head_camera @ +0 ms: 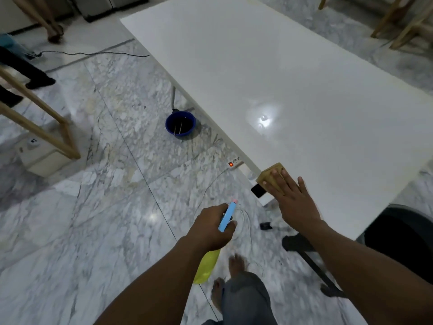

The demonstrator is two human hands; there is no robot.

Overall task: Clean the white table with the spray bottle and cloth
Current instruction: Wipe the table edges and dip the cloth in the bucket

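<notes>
Your bare feet (236, 263) stand on a grey-veined, polished marble floor (93, 207) beside the corner of the table. Your left hand (210, 227) is curled tight around the neck of the spray bottle (207, 266), held out over the floor and clear of the tabletop. Its translucent yellow-green body hangs below your wrist, and its slim light-blue plastic head, tipped with a small pink nozzle, points up and away from you. Your right hand (290, 198) lies flat, fingers straight and slightly spread, pressing the cloth (269, 174) onto the nearest corner of the white table (281, 78). The cloth is a tan, soft-looking folded square, and one edge sits right at the table's left rim. The tabletop is a long, smooth, glossy rectangle, and a bright patch of reflected light shows near its middle. Just under the table's left edge, a white power strip (235, 162) with a lit red switch rests on the floor. Beyond it, a round blue bucket (180, 124) with a dark inside stands by a thin metal table leg. Farther left, a pale wooden frame (35, 109) slants across the marble, and a thin black cable (93, 53) trails along the floor toward the table's far end.
</notes>
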